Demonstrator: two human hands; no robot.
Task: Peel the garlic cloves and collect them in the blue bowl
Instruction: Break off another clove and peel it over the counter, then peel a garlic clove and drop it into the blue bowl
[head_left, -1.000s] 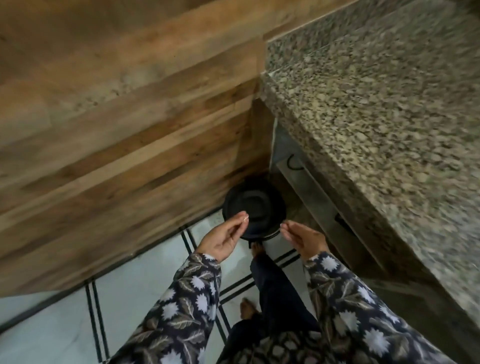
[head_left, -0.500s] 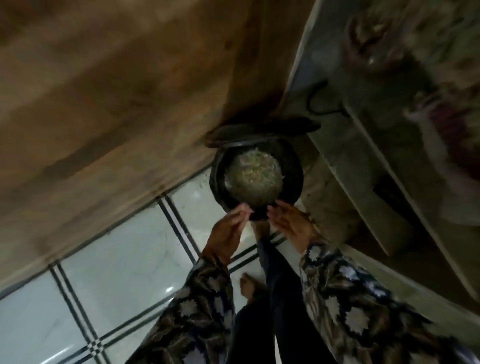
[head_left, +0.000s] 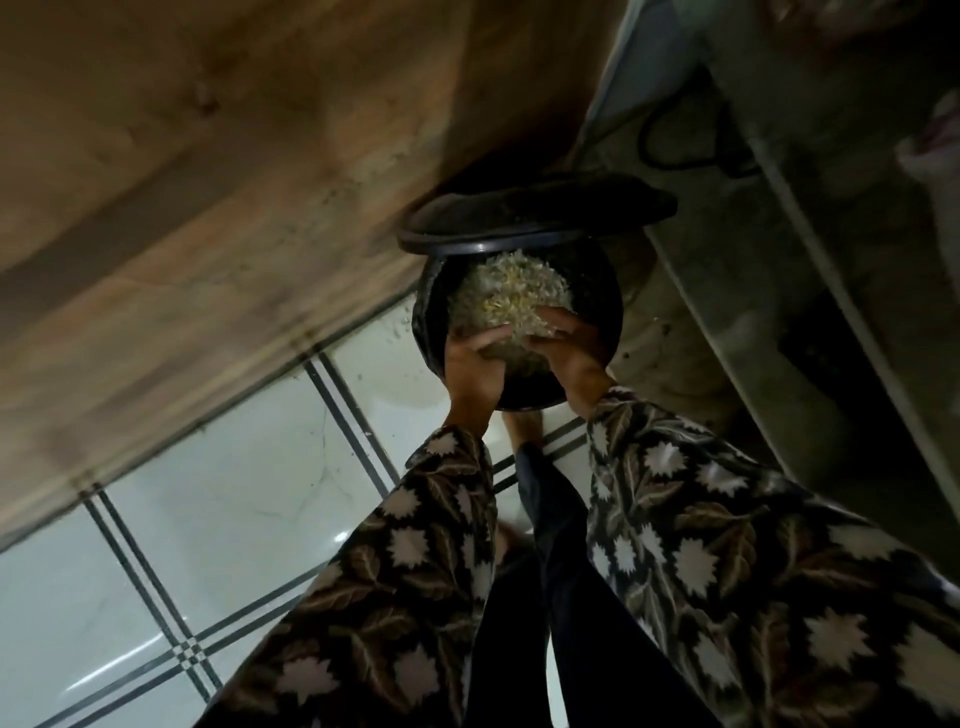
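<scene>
Both my hands reach down over an open black pedal bin (head_left: 608, 312) on the floor. The bin is filled with pale garlic peels (head_left: 511, 291), and its lid (head_left: 535, 213) stands tilted up behind it. My left hand (head_left: 470, 369) and my right hand (head_left: 569, 348) are close together above the bin's near rim, fingers curled toward each other. A blurred pale mass lies between the fingers; I cannot tell whether it is held or falling. No blue bowl or garlic cloves are in view.
A wood-panelled wall (head_left: 208, 208) runs along the left behind the bin. White floor tiles (head_left: 234, 493) with black lines lie below it. A cabinet base with a black cord (head_left: 675, 150) is on the right. My foot (head_left: 522, 431) is by the bin's base.
The bin's lid has gone from closed to raised, exposing the peels. The view has dropped closer, and both hands have moved forward over the bin's opening.
</scene>
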